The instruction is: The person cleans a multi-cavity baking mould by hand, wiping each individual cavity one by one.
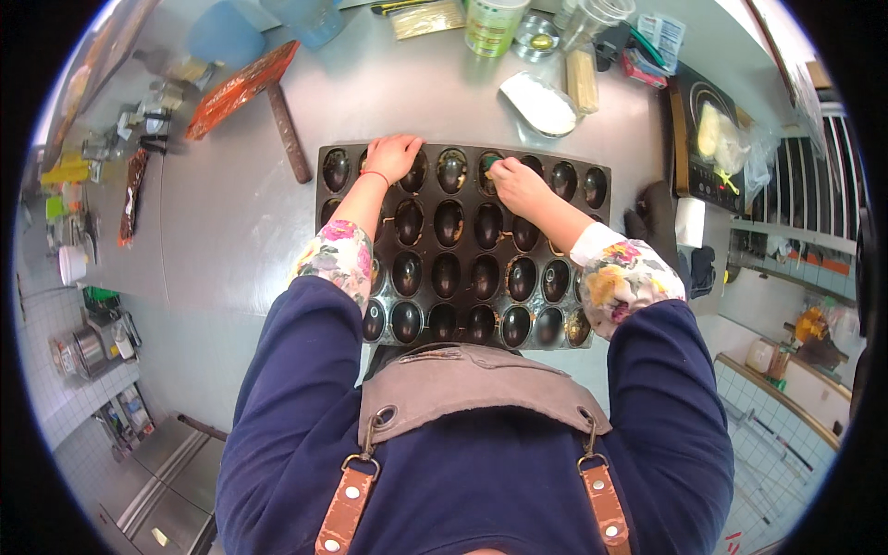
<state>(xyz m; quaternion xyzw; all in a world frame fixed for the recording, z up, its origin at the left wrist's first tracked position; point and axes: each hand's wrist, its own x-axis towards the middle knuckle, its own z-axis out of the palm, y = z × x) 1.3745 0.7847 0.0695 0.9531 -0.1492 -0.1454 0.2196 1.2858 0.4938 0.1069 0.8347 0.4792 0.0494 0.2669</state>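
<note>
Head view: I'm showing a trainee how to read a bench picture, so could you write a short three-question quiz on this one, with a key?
1. Multiple choice: what shape are the cavities in the dark tray?
A) square
B) oval
C) star-shaped
2. True or false: both of the person's hands are at the row nearest the body.
3. Fill in: seen from the person, the black cooktop lies to the ____ of the tray.

Key:
1. B
2. False: the left hand and the right hand are both at the farthest row.
3. right
</note>
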